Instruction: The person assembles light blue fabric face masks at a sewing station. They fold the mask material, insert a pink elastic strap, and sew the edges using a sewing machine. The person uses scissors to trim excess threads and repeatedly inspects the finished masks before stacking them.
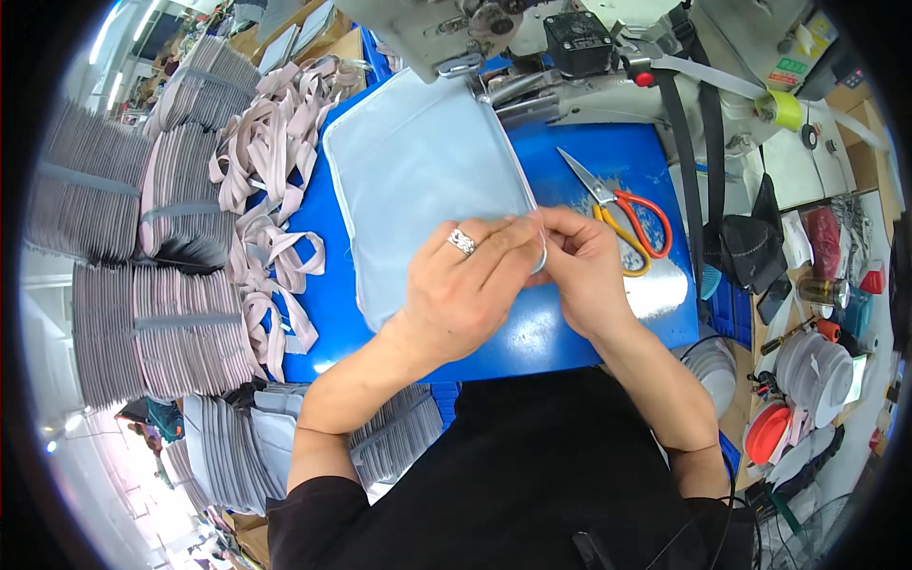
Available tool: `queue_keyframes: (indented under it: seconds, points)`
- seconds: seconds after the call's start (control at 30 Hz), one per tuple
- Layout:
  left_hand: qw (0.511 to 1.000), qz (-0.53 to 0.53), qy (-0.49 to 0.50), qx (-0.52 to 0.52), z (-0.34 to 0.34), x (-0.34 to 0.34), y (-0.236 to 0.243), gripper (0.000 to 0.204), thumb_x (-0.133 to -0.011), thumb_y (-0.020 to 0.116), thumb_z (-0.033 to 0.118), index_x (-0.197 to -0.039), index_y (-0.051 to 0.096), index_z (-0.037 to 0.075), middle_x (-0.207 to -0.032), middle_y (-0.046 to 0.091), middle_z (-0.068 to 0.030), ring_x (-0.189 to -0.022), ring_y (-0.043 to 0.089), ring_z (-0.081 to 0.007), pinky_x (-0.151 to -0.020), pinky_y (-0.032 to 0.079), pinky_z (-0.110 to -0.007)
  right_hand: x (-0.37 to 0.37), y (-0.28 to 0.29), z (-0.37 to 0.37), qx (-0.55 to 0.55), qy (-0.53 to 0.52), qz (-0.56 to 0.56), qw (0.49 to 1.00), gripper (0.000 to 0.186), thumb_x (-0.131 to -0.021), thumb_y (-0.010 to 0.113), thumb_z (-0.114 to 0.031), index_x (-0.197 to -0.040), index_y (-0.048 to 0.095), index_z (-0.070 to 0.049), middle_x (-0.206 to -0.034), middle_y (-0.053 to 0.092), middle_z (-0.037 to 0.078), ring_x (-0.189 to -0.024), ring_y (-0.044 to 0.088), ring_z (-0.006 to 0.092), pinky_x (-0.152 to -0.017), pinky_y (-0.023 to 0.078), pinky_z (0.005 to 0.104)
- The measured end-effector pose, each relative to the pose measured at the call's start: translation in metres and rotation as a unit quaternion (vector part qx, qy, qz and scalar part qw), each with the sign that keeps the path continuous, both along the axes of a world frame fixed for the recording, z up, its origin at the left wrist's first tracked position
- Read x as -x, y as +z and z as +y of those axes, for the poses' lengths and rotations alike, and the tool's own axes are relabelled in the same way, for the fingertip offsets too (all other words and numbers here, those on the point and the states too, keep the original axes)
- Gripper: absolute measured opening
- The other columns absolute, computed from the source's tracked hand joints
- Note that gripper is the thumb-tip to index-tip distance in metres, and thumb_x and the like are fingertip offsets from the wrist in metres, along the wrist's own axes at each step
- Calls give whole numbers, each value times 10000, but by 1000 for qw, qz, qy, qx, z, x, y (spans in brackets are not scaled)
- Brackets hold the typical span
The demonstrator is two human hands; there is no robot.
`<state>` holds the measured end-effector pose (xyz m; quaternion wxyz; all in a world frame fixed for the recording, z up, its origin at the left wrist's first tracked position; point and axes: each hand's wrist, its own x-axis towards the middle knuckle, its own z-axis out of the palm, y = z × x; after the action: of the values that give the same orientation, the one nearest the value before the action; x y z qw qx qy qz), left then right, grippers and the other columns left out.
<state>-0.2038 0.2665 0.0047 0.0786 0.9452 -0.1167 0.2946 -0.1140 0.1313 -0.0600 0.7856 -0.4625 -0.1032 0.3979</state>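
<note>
A pale blue-grey fabric panel (427, 161) with a white bound edge lies across a blue work table, its far end under a sewing machine (494, 43). My left hand (465, 280), with a ring on one finger, rests on the panel's near right corner, fingers closed on it. Touching it there, my right hand (581, 271) pinches the edge of the same corner between thumb and finger. The exact spot under the fingertips is partly hidden. Right of the panel lie scissors (622, 214) with one red and one yellow handle, blades apart.
Loose pinkish fabric strips (275, 142) heap along the left edge of the blue table (532, 332). Tied stacks of grey panels (157, 323) stand beyond them. A roll of yellow-cored tape (781, 109) and black straps hang at the right, above a cluttered side bench.
</note>
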Motion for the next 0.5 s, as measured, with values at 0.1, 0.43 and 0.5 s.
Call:
queue_keyframes:
  seconds: [0.1,0.43,0.5]
  points:
    - [1000,18,-2,-9,16,-11,5,338,-643,740,-3,-981,720,0,-1085,764,-86,-907,723,-211,-706,535,-334,-12,3,17,2,4,-17,1000,209,-1027,647,-93,-1192,711,18,-938,750,54,-807,705,80,-654,608,249]
    - [998,59,2,-21,66,-53,14,364,-671,747,-25,-1030,716,27,-1088,771,-94,-933,718,-304,-783,569,-394,-47,3,74,-31,-46,4,998,216,-987,710,-118,-1165,732,3,-950,753,45,-787,696,91,-669,597,250]
    - [999,27,-7,-29,76,-62,12,382,-721,732,12,-1098,702,60,-1096,749,-95,-919,704,-295,-764,565,-405,-53,6,82,-15,-63,8,998,218,-974,723,-124,-1151,738,1,-938,755,49,-776,689,93,-648,588,257]
